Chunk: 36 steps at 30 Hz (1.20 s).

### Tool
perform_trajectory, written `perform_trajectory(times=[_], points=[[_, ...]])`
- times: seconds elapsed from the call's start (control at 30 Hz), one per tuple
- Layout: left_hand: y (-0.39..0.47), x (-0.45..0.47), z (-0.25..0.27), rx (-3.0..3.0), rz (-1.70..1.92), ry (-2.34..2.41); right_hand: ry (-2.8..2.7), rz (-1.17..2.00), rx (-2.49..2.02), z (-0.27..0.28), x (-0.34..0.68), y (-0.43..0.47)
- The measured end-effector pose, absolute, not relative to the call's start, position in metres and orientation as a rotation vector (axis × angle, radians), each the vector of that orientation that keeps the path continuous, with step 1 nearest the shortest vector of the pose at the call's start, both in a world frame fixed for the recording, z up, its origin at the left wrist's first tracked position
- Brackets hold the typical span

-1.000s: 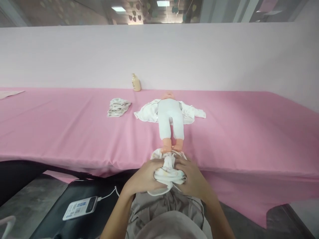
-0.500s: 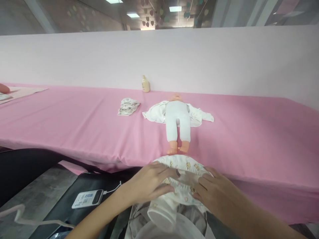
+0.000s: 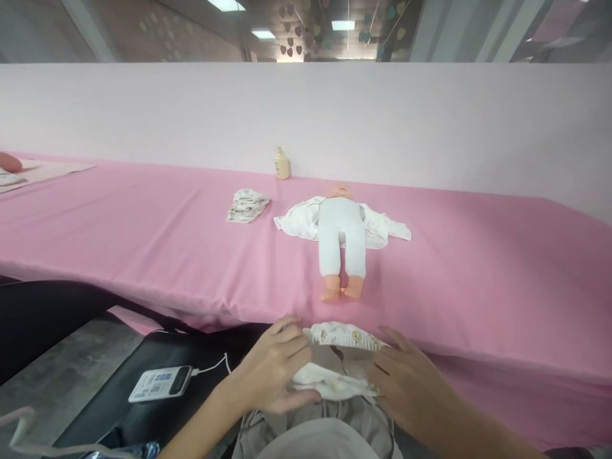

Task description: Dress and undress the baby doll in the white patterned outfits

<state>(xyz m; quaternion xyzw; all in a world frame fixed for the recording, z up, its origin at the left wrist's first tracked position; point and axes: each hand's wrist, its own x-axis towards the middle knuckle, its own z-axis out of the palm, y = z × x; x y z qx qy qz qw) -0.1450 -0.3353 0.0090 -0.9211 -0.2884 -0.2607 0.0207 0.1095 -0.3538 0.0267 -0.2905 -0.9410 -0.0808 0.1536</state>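
Note:
White baby pants (image 3: 340, 336) with a small bear print are stretched at the elastic waist, just above my lap. My left hand (image 3: 276, 368) grips one side of the waistband, fingers curled over its edge. On the opposite side, my right hand (image 3: 406, 379) has hold of the band, its fingertips partly hidden in the cloth. Between the hands the waist opening gapes. Beyond it a baby doll (image 3: 342, 223) in a white body lies on its back, feet toward me. A white long-sleeved top (image 3: 302, 218) is spread out under the doll.
On the pink-covered table (image 3: 191, 255) are a stack of folded cloths (image 3: 247, 206) and a cream pump bottle (image 3: 282, 164) by the wall. A black chair (image 3: 191, 352) at left bears a white power bank (image 3: 161, 384) with a cable. Another doll's part (image 3: 10, 162) shows far left.
The baby pants have moved down toward my lap and their waist is held wider. Both hands have shifted slightly lower, and the left hand now sits further left on the band.

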Motion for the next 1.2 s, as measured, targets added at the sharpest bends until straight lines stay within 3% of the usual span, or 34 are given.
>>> perform_trajectory(times=[0.2,0.37,0.67,0.8,0.9,1.0,1.1,1.2], points=[[-0.331,-0.151,0.023,-2.666,-0.948,-0.802,-2.632,0.002,-0.837,0.071,0.113,-0.363],[-0.343,-0.164,0.022,-2.392,-0.932,-0.653,-2.607,-0.212,-0.660,0.096,0.118,-0.368],[-0.354,-0.182,0.043,-2.247,-0.954,-0.704,-2.369,-0.642,-0.723,0.091,0.130,-0.371],[-0.349,-0.161,0.035,-2.369,-1.513,-1.159,-1.976,-0.352,-1.013,0.064,0.123,-0.360],[-0.338,-0.138,0.025,-2.179,-2.044,-1.633,-1.411,-0.056,-1.250,0.032,0.097,-0.345],[-0.327,-0.116,0.022,-2.044,-2.351,-1.938,-1.072,0.104,-1.351,0.022,0.064,-0.334],[-0.329,-0.091,0.024,-2.026,-2.639,-1.927,-1.133,0.236,-1.228,0.038,0.036,-0.333],[-0.349,-0.070,0.025,-2.213,-2.702,-1.709,-1.423,0.332,-1.056,0.055,0.020,-0.341]])
